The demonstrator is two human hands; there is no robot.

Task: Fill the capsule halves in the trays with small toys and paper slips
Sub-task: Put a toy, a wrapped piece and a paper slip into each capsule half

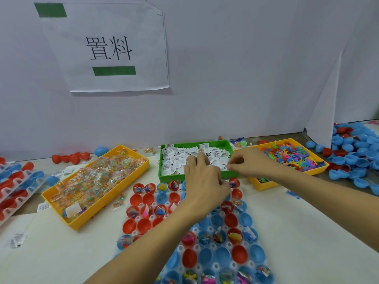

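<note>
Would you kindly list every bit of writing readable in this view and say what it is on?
"置料": large black characters on the white paper sign fixed to the back wall.
Two green bars on that sign: no text shows on them.
Paper slips in the green tray: dark print, too small to read.
Loose slip by the left yellow tray: blurred, unreadable.

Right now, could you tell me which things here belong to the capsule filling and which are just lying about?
In use: capsule tray, green bin of paper slips, yellow bin of toys, yellow bin of bagged beads, left hand, right hand.

Lying about: wall sign, loose red halves.
</note>
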